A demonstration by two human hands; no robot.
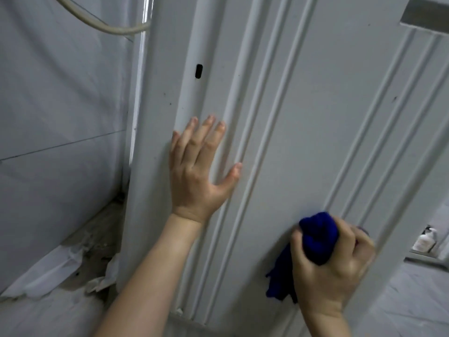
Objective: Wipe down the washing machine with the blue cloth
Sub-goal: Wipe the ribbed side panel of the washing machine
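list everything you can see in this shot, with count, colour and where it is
washing machine: one, white-grey, ribbed panel filling the middle and right of the view
slot: one, black, small opening in the panel's upper left part
blue cloth: one, deep blue, bunched against the panel at lower right
hose: one, cream, curving in at top left
wall: one, pale grey, left of the machine
torn scraps: several, white, on the floor at lower left
bottle: one, white with dark top, far right edge
left hand: one, fingers spread flat on the panel
right hand: one, gripping the blue cloth against the panel
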